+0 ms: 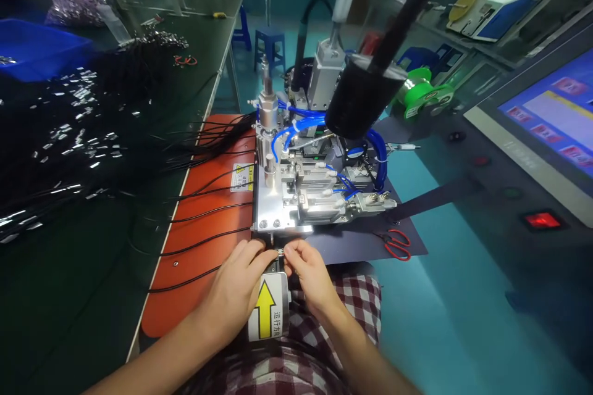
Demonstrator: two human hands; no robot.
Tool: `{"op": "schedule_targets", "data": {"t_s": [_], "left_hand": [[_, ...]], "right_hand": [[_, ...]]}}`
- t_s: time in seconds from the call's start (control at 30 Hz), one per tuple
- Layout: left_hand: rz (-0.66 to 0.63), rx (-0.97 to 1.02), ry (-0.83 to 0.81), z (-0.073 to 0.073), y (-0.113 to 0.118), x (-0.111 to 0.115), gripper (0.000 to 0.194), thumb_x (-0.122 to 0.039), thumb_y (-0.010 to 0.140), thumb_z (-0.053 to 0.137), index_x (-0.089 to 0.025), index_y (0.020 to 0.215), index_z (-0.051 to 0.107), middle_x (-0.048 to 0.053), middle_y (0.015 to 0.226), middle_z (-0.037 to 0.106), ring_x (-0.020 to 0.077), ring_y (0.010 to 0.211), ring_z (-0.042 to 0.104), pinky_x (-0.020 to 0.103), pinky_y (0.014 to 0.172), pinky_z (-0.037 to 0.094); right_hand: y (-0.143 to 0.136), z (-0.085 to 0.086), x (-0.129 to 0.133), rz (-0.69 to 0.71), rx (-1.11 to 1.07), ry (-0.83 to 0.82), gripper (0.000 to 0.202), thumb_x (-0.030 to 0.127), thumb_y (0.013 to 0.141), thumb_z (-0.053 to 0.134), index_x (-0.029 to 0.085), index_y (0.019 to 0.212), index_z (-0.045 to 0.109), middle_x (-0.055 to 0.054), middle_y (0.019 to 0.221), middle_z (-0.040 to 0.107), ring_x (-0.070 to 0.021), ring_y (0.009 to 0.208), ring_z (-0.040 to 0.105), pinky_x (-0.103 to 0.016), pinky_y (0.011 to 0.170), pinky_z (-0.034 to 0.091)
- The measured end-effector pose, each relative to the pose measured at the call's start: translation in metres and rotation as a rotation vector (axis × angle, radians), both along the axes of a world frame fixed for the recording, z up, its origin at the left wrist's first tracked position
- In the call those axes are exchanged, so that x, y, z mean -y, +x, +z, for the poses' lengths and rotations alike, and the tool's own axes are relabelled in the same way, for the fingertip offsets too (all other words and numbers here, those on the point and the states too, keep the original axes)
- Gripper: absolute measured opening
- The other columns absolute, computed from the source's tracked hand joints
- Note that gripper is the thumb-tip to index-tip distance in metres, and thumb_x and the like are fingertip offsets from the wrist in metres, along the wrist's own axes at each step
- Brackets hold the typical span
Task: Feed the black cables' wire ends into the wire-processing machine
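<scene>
My left hand [238, 278] and my right hand [306, 265] meet at the front end of the metal machine [273, 203]. Between their fingertips is a small metallic connector [280, 252], pinched from both sides. A black cable [185, 285] runs across the orange board [194, 271] and passes under my left hand. Several more black cables lie over the board and lead into the machine's left side. Just below my hands is a white label with a yellow arrow [265, 308].
Bundles of black cables with shiny ends [92, 129] cover the left table, near a blue bin [41, 49]. Red-handled scissors [397, 244] lie right of the machine. A black cylinder [359, 99] hangs over it. A control panel with a screen [556, 117] stands at the right.
</scene>
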State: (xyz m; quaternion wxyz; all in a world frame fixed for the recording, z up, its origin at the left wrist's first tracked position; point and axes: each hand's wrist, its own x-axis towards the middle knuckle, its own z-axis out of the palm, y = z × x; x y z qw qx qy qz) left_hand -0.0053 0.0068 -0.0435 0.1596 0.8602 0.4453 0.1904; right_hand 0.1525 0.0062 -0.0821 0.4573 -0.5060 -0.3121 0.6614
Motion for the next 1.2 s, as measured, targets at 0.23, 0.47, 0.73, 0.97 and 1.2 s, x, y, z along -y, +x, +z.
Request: {"op": "schedule_targets", "data": {"t_s": [0.23,0.47,0.73,0.97,1.2], "left_hand": [[0.335,-0.115,0.013,-0.011,-0.049,0.053,0.049,-0.014,0.090,0.036,-0.025,0.138,0.038,0.012,0.124,0.051,0.0262,0.109,0.052,0.041,0.086,0.050],[0.325,-0.358,0.107,-0.015,-0.075,0.059,0.054,-0.027,0.094,0.038,-0.029,0.146,0.024,0.011,0.139,0.043,0.0324,0.119,0.045,0.050,0.093,0.045],[0.306,-0.342,0.140,-0.016,-0.082,0.046,0.051,-0.027,0.093,0.037,-0.030,0.144,0.031,0.010,0.135,0.048,0.0302,0.117,0.049,0.044,0.087,0.050],[0.318,-0.328,0.140,-0.009,-0.076,0.038,0.045,-0.026,0.093,0.039,-0.028,0.137,0.043,0.009,0.132,0.052,0.0291,0.117,0.051,0.043,0.087,0.052],[0.303,-0.258,0.171,0.015,-0.068,0.015,0.037,-0.019,0.094,0.037,-0.021,0.128,0.050,0.010,0.130,0.055,0.0217,0.117,0.053,0.036,0.096,0.047]], "right_hand": [[0.003,0.003,0.001,0.026,0.013,0.019,0.035,0.051,0.076,0.065,0.019,0.069,0.052,0.005,0.056,0.047,-0.0130,0.053,0.042,-0.026,0.057,0.033],[0.005,0.004,-0.003,0.014,0.022,0.017,0.040,0.054,0.069,0.071,0.018,0.069,0.055,0.004,0.056,0.051,-0.0127,0.052,0.045,-0.026,0.058,0.036],[0.022,0.000,0.005,-0.117,0.017,-0.053,0.044,0.059,0.073,0.066,0.015,0.075,0.063,0.000,0.066,0.057,-0.0119,0.052,0.048,-0.025,0.055,0.037],[0.034,-0.005,0.023,-0.125,0.044,-0.072,0.036,0.051,0.073,0.070,0.017,0.068,0.061,0.000,0.063,0.054,-0.0142,0.054,0.044,-0.025,0.052,0.033],[0.037,-0.001,0.034,-0.059,0.121,-0.081,0.035,0.052,0.071,0.071,0.018,0.065,0.061,0.000,0.061,0.051,-0.0159,0.057,0.042,-0.026,0.052,0.035]]}}
